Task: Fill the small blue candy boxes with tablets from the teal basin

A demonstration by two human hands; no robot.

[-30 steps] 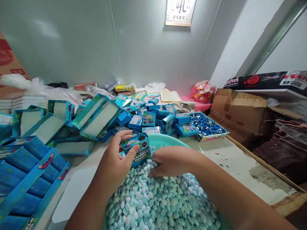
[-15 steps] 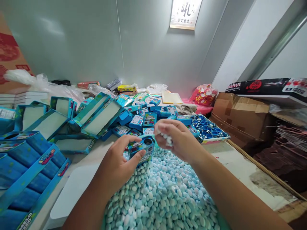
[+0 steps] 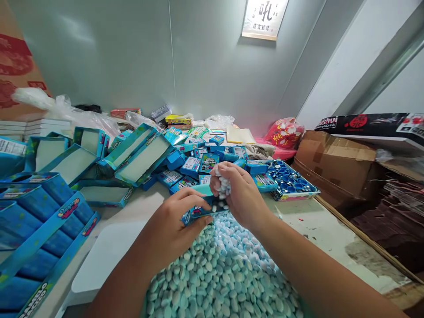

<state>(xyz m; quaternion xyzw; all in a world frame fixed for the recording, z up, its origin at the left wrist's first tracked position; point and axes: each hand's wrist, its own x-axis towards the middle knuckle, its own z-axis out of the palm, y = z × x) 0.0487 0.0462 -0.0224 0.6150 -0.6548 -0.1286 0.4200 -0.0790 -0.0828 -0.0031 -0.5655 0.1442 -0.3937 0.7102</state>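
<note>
My left hand [image 3: 180, 218] grips a small blue candy box [image 3: 198, 213], tipped on its side with its opening toward the right. Close against that opening, my right hand [image 3: 240, 192] is closed around a handful of pale candies [image 3: 223, 187]. A few candies lie at the mouth of the box, between the two hands. Below both hands spreads a large heap of pale blue and white candies [image 3: 225, 274] in a green container, mostly hidden by the heap and my arms.
Blue candy boxes [image 3: 190, 167] are piled behind my hands. To the right stands a tray of blue round lids [image 3: 286, 179]. Open display cartons [image 3: 142, 163] and a filled display carton [image 3: 49, 229] are at left, beside a white plastic lid [image 3: 106, 256]. A cardboard box [image 3: 331, 163] sits at right.
The box in my left hand has tilted from upright onto its side, its opening now facing right. My right hand has brought its candies to the mouth of the box.
</note>
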